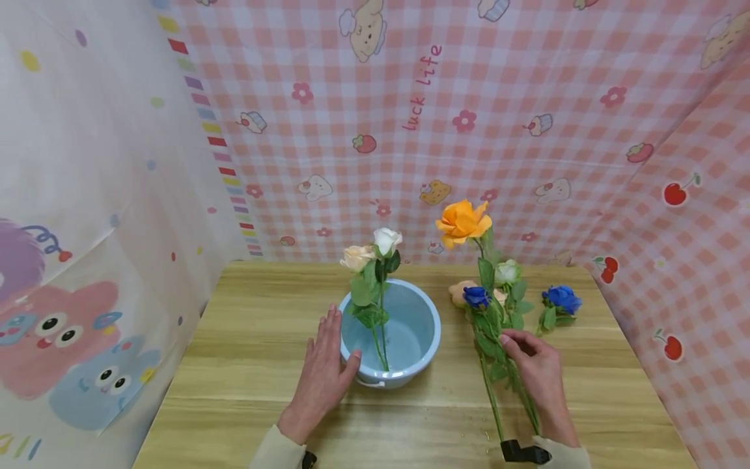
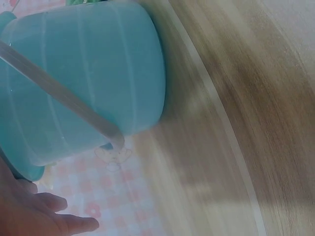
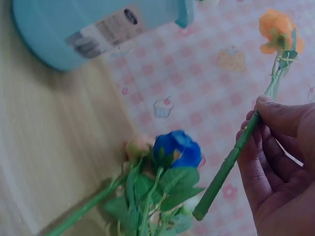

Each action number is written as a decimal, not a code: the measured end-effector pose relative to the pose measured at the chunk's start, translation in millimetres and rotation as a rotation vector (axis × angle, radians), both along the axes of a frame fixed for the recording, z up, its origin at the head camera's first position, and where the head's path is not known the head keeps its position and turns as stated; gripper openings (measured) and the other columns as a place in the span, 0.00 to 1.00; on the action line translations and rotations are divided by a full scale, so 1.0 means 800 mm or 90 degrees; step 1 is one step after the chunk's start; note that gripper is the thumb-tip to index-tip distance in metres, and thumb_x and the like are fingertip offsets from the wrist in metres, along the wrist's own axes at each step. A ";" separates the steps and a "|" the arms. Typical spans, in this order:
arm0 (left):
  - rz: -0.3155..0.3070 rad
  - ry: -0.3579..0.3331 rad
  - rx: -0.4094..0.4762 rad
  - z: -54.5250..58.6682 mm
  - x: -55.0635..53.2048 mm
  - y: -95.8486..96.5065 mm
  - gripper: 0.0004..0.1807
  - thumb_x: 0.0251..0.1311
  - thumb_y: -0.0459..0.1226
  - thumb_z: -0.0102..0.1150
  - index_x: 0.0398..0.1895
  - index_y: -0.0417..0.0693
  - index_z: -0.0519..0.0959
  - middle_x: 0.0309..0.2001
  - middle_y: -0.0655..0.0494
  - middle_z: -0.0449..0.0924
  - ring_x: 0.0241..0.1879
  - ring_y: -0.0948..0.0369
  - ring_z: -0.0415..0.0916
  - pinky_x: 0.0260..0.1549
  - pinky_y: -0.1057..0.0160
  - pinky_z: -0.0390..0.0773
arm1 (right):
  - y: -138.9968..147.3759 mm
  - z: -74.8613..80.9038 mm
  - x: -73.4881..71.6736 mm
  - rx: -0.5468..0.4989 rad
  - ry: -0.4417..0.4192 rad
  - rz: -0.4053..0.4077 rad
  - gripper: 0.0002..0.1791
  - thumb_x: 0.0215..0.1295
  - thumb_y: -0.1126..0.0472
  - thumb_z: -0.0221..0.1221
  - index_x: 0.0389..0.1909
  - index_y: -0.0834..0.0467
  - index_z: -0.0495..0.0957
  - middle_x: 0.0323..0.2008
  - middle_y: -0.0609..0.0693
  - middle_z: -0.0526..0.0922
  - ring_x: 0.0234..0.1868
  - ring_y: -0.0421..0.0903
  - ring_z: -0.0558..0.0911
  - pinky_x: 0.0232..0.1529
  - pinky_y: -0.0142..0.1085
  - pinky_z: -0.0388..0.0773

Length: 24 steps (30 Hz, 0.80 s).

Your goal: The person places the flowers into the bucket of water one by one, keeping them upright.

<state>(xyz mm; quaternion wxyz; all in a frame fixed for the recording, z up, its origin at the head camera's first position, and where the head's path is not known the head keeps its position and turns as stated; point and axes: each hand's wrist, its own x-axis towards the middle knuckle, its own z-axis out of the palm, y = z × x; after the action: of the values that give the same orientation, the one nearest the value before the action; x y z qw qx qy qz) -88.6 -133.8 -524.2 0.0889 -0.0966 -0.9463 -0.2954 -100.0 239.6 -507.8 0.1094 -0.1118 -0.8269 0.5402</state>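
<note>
My right hand (image 1: 536, 365) pinches the green stem of an orange rose (image 1: 463, 223) between thumb and fingers. In the right wrist view the stem (image 3: 231, 160) slants down from the fingers, its cut end free above the other flowers. At the left side of a light blue bucket (image 1: 418, 306), my left hand (image 1: 321, 374) rests with straight fingers at the rim. A white rose (image 1: 387, 241) and a cream rose (image 1: 357, 258) stand in the bucket, leaning on its rim. The left wrist view shows the bucket's side and its handle (image 2: 64, 98).
Right of the bucket lie a blue rose (image 1: 476, 298), a pale green rose (image 1: 507, 271) and peach blooms (image 1: 461, 294) with leafy stems. Another blue rose (image 1: 562, 299) lies farther right on the wooden table (image 1: 246, 365). Patterned cloth (image 1: 351, 169) hangs behind.
</note>
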 end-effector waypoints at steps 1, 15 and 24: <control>0.000 0.001 0.000 0.000 0.000 0.000 0.45 0.74 0.51 0.51 0.84 0.41 0.45 0.85 0.48 0.39 0.81 0.41 0.45 0.69 0.27 0.55 | -0.002 0.002 -0.001 -0.004 0.010 0.001 0.16 0.70 0.56 0.67 0.49 0.65 0.87 0.39 0.46 0.89 0.36 0.33 0.83 0.36 0.25 0.80; 0.003 0.007 0.004 -0.007 0.005 -0.003 0.44 0.75 0.52 0.49 0.84 0.40 0.46 0.84 0.46 0.40 0.80 0.40 0.46 0.68 0.26 0.55 | -0.035 0.038 0.000 -0.070 0.037 -0.006 0.17 0.69 0.55 0.68 0.50 0.64 0.87 0.41 0.43 0.88 0.42 0.34 0.84 0.40 0.26 0.81; -0.002 0.019 0.007 -0.004 0.000 0.000 0.44 0.74 0.51 0.49 0.83 0.39 0.47 0.84 0.46 0.41 0.80 0.41 0.46 0.68 0.26 0.57 | -0.056 0.068 -0.009 -0.090 0.098 0.024 0.15 0.69 0.57 0.68 0.48 0.63 0.87 0.39 0.42 0.88 0.44 0.35 0.84 0.40 0.26 0.82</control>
<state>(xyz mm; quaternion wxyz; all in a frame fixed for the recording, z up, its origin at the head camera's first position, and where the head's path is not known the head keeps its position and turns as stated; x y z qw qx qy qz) -88.9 -133.9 -527.3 0.1030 -0.1019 -0.9431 -0.2994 -106.8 194.7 -453.4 0.1542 -0.0622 -0.7780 0.6059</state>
